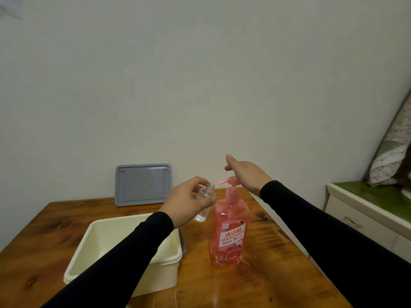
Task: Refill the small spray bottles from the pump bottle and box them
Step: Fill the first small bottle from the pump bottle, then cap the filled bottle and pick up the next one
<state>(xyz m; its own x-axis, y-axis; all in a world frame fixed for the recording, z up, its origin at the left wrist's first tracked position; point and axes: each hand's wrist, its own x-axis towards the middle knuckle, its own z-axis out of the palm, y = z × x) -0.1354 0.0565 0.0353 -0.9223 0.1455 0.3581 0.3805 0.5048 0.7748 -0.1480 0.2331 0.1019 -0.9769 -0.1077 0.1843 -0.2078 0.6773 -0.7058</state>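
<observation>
Left hand (189,200) grips a clear spray bottle (205,196) at the pump.
Right hand (243,173), fingers straight, rests on the pink pump bottle (229,232) labelled "洗洁精".

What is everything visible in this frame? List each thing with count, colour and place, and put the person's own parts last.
pump bottle: 1, pink, upright on the table, right of the box
small spray bottle: 1, clear, uncapped, tilted, held just left of the pump spout
box: 1, cream, open, on the table's left half
lid: 1, grey, leaning on the wall at the table's back edge
table: 1, brown wood, bottom of frame
wall: 1, pale, behind the table
cabinet: 1, white with green top, far right
bedding: 1 bundle, floral, on the cabinet
left hand: 1, grips the small spray bottle
right hand: 1, fingers straight, palm over the pump head
sleeves: 2, black
</observation>
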